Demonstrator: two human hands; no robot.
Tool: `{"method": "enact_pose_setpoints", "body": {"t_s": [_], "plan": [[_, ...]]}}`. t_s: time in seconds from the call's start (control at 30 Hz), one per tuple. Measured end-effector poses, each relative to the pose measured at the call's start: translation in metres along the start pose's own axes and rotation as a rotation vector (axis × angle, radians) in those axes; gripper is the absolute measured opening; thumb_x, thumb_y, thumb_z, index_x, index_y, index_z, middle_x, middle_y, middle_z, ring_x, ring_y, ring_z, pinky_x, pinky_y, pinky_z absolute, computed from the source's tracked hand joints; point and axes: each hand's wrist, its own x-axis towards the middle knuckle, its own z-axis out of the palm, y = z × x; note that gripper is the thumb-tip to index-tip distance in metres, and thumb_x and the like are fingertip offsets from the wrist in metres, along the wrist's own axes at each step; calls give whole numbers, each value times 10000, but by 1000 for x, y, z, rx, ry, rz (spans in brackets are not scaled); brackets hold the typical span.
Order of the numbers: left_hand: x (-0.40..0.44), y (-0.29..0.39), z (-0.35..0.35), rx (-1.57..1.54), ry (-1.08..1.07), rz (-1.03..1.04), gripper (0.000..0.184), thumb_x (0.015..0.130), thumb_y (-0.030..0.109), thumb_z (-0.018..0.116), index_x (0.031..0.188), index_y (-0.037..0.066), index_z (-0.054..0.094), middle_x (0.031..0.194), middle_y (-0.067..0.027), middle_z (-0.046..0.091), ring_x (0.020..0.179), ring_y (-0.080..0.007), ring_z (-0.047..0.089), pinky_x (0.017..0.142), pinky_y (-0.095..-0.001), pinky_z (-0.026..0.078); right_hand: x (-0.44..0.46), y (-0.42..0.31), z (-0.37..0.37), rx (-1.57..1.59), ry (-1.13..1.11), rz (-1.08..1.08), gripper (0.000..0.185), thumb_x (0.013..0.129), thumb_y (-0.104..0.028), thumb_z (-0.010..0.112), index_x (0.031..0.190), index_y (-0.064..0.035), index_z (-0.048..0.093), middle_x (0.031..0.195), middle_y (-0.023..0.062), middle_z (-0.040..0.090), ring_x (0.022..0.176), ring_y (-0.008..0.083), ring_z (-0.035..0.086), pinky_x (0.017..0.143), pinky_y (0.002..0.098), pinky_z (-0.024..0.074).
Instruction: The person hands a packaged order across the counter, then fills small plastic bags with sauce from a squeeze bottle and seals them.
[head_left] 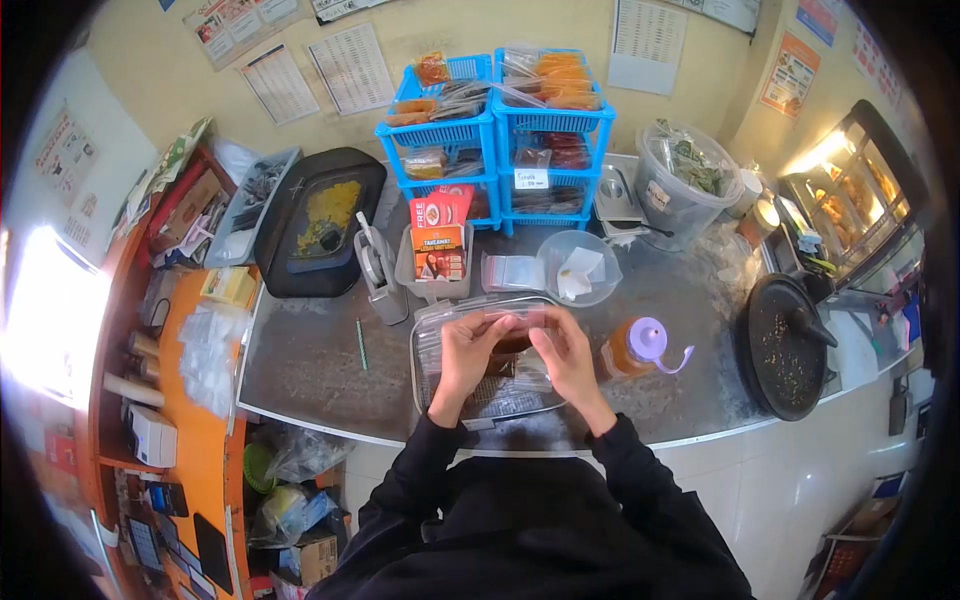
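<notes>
My left hand (pixel 472 350) and my right hand (pixel 566 358) pinch the top edge of a small clear plastic bag (pixel 513 342) with dark brown contents. The fingers of both hands are closed on it, close together. Below the hands lies a wire basket (pixel 480 408) holding more clear plastic packets. Just right of my right hand stands a bottle (pixel 622 350) of orange-brown sauce with a lilac cap.
Blue stacked baskets (pixel 497 130) with packets stand at the back. A tape dispenser (pixel 381 275), a black tray (pixel 300 262), a clear bowl (pixel 603 285), a leaf-filled bucket (pixel 665 205) and a stone mortar (pixel 772 375) surround the work area. The counter's metal edge (pixel 330 428) runs in front.
</notes>
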Motion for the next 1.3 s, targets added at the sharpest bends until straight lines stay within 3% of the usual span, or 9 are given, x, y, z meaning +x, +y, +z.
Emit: {"method": "enact_pose_setpoints", "body": {"t_s": [0.23, 0.47, 0.67, 0.87, 0.97, 1.07, 1.17, 1.27, 1.3], "plan": [[-1, -23, -4, 12, 89, -22, 143, 916, 48, 685, 1020, -39, 729, 929, -70, 733, 823, -88, 656, 706, -222, 530, 13, 16, -2, 33, -34, 187, 150, 915, -109, 702, 1011, 6, 715, 887, 4, 638, 786, 54, 565, 690, 213, 444], [-38, -49, 0, 139, 193, 20, 149, 912, 37, 685, 1028, -48, 724, 953, -79, 721, 828, -109, 651, 785, -250, 543, -21, 21, -2, -190, -43, 78, 97, 899, -82, 701, 944, 4, 695, 877, 45, 632, 757, 90, 586, 672, 223, 456], [-57, -58, -25, -64, -62, -174, 225, 975, 79, 603, 1097, -92, 685, 1039, -140, 721, 920, -196, 699, 881, -296, 556, -40, 38, -27, -177, -198, 176, 99, 900, -61, 689, 973, -3, 723, 834, 39, 623, 741, 102, 585, 641, 232, 452], [-65, -77, -36, -72, -86, -204, 250, 991, 103, 585, 1135, -78, 682, 1022, -147, 727, 948, -197, 701, 880, -296, 548, -53, 49, -29, -180, -236, 270, 134, 925, -81, 658, 998, 8, 727, 811, 60, 614, 754, 141, 585, 663, 267, 441], [-53, -73, -48, 236, -131, -237, 239, 992, 132, 597, 1091, -61, 697, 974, -111, 735, 941, -168, 697, 852, -285, 543, -46, 55, -30, -296, -293, 243, 169, 947, -109, 630, 1022, 16, 716, 820, 82, 610, 764, 168, 592, 680, 297, 453], [-33, -85, -55, 198, -207, -201, 165, 947, 99, 636, 1007, -46, 687, 948, -84, 738, 860, -204, 709, 806, -299, 545, -39, 71, -33, -316, -353, 308, 198, 951, -98, 601, 1078, 31, 681, 859, 113, 629, 792, 220, 632, 689, 338, 476], [-6, -77, -55, 899, -324, -42, 87, 881, 63, 624, 918, -7, 658, 948, -78, 715, 844, -271, 689, 760, -341, 535, -35, 82, -35, -697, -265, -9, 190, 926, -81, 601, 1078, -12, 692, 868, 124, 647, 816, 258, 652, 713, 365, 513], [12, -113, -54, 1472, -233, 414, 115, 808, 88, 600, 895, 41, 659, 999, -79, 676, 924, -289, 624, 778, -404, 472, -39, 79, -38, -1153, -375, -48, 161, 857, -72, 617, 995, -47, 696, 894, 132, 662, 864, 315, 661, 708, 402, 540], [16, -114, -53, 1525, -229, 434, 126, 805, 102, 592, 899, 52, 660, 1001, -75, 661, 956, -274, 601, 794, -410, 446, -41, 83, -39, -1228, -438, -45, 143, 839, -77, 624, 964, -58, 689, 890, 123, 662, 866, 315, 664, 703, 412, 544]]}}
